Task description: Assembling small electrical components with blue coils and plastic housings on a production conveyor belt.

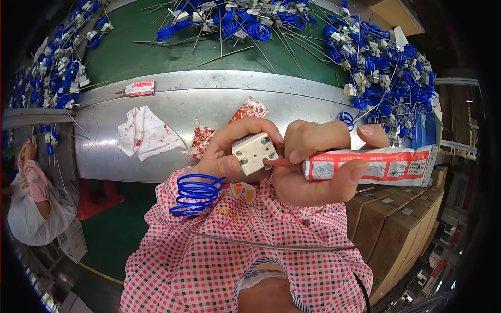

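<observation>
Left fingers [224, 166] pinch a squarish, cream block [252, 154]; right fingers [324, 140] hold a flattened, cone-tipped tube [383, 168].

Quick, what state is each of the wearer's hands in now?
Left hand: closed, holding a white block.
Right hand: closed, holding a red-and-white tube.

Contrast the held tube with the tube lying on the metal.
The held tube is in the right hand; the lying tube rests on metal. The held tube's tip is at the white block; the lying tube's is clear of it. Both are red and white, red-tipped.
</observation>
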`<state>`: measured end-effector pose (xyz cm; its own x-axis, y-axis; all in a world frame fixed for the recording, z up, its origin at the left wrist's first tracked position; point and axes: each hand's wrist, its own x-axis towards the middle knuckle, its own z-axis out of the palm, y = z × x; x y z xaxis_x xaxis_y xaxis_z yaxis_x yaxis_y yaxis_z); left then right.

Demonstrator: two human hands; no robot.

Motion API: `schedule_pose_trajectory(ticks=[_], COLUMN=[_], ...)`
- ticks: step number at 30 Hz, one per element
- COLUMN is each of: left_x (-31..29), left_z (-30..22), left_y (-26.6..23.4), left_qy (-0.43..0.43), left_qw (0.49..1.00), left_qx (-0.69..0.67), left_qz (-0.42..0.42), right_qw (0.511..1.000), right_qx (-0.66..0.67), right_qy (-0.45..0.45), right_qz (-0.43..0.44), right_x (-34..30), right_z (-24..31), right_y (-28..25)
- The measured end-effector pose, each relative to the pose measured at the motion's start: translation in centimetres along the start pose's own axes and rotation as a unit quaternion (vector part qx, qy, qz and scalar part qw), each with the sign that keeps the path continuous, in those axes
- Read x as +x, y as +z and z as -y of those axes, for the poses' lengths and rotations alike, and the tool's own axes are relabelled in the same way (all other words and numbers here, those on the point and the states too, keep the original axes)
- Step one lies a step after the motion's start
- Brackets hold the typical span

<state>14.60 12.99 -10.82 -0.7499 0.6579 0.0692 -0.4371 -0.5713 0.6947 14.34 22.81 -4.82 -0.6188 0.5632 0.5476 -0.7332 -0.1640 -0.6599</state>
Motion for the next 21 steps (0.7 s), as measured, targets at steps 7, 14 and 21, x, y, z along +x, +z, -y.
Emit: schedule_pose_trajectory(ticks=[7, 14, 21], left_x=[0.6, 1.5, 11.7], left_z=[0.2, 1.7, -0.6], left_y=[-0.3, 0.2, 1.0], left_qy=[0.017, 0.078, 0.116], left_qw=[0.999, 0.991, 0.988], left_qx=[-0.026, -0.032, -0.078], left_qz=[0.01, -0.101, -0.067], right_qw=[1.0, 0.999, 0.952], right_qx=[0.006, 0.014, -0.168], right_qy=[-0.013, 0.031, -0.116], right_qz=[0.012, -0.028, -0.228], right_x=[0.3, 1.1, 6.8], right_z=[-0.6, -0.7, -0.2], right_y=[-0.4, -1.6, -10.5])
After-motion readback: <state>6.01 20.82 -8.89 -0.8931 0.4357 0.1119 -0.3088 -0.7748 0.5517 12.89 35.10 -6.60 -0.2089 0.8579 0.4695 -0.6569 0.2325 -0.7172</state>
